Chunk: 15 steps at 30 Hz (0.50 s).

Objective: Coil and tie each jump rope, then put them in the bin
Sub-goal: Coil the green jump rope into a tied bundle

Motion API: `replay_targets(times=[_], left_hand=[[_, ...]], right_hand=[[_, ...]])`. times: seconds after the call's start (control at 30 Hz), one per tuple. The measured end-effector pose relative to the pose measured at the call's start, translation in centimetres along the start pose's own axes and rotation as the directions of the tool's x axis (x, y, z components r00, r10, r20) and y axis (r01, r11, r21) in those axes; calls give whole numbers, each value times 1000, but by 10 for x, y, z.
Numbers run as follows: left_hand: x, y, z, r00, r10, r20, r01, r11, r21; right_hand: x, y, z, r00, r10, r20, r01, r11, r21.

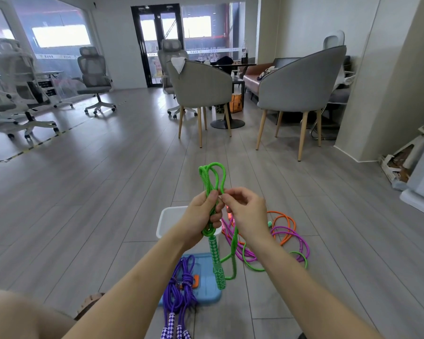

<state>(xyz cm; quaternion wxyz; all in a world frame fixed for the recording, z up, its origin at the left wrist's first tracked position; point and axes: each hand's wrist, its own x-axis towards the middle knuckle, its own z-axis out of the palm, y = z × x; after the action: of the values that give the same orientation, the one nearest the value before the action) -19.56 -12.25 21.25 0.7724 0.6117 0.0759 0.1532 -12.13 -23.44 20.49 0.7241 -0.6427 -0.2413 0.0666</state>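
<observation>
My left hand (201, 214) gripped the coiled green rope (212, 182) above the bin (165, 220); my right hand (242, 211) pinched its strand. Purple rope (181, 287) looked tied. Others lay loose beside the bin.

No text, label, brand or number can be read. Far beyond the hands, a pale strip (59, 56) runs across the glass wall and carries small dark marks, too blurred to make out. Small print by the black door (156, 42) is likewise illegible.
</observation>
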Motion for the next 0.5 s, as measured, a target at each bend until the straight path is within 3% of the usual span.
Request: replay_targets(times=[0.1,0.3,0.43,0.5], left_hand=[[1,-2,1,999,14,-38,-11,997,76],[7,-8,-2,954,76,-290,13,956,293],[13,-1,-16,884,72,-463,14,984,180],[15,10,-26,858,32,-512,-40,999,-3]], right_hand=[[-4,-1,1,996,-12,83,18,997,-75],[-5,2,3,954,-18,298,104,955,-276],[-5,6,-3,919,48,391,95,936,-338],[-3,10,-13,898,42,437,169,886,-431]])
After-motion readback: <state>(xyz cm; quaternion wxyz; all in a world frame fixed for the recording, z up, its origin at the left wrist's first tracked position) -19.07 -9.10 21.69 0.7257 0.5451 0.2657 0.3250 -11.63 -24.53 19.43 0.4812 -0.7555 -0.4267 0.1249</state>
